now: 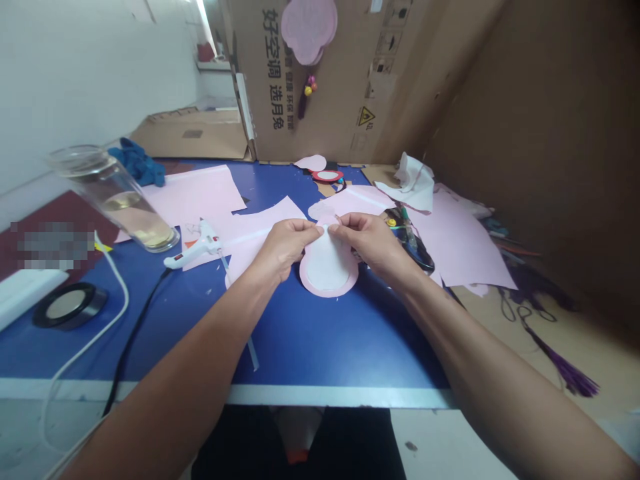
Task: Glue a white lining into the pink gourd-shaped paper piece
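A gourd-shaped pink piece with a white layer on its face (330, 263) is held up over the blue table (320, 347). My left hand (294, 241) pinches its narrow waist from the left, thumb and index finger together. From the right, my right hand (364, 239) pinches the same waist, its fingertips almost touching the left ones. The rounded lower lobe hangs toward me, with a pink rim around the white. The upper lobe shows in part beyond my fingertips. Whatever lies between the fingertips is too small to make out.
A white glue gun (203, 245) and a leaning glass of liquid (133, 207) stand left, near a tape roll (70, 305). Pink sheets (465, 240) lie on both sides. Right are crumpled white paper (415, 183) and a purple tassel (565, 363). Cardboard (340, 113) rises behind.
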`<state>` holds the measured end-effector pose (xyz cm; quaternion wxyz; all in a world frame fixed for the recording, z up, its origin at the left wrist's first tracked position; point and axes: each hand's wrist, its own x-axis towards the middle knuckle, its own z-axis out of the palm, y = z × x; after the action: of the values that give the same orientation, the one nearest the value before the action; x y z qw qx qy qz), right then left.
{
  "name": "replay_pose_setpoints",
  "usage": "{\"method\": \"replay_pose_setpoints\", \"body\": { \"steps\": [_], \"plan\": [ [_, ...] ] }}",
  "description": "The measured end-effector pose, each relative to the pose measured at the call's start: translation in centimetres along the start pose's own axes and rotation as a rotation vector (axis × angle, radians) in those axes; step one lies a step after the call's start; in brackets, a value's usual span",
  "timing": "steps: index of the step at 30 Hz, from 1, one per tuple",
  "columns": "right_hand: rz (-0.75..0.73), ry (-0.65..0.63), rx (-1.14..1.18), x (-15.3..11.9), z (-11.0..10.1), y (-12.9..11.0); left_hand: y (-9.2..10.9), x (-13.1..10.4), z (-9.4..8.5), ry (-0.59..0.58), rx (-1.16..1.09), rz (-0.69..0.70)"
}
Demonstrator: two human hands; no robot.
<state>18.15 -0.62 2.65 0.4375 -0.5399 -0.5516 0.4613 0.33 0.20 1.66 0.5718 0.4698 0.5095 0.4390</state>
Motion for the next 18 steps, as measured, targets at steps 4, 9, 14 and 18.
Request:
{"method": "replay_pose_setpoints", "body": {
  "steps": [4,9,14,18],
  "plan": [
    [0.009,-0.039,0.0,0.05,-0.3,0.23,0.23,-0.16,0.14,0.017,-0.013,0.02],
    [0.014,-0.096,0.003,0.14,-0.74,0.29,0.8,-0.58,0.38,0.021,-0.02,0.012],
    [-0.006,-0.113,0.031,0.18,-0.91,0.44,0.86,-0.81,0.51,0.0,0.016,0.013],
    [-0.018,-0.102,0.033,0.19,-0.95,0.63,0.67,-0.85,0.46,-0.033,0.057,0.035]
  ]
}}
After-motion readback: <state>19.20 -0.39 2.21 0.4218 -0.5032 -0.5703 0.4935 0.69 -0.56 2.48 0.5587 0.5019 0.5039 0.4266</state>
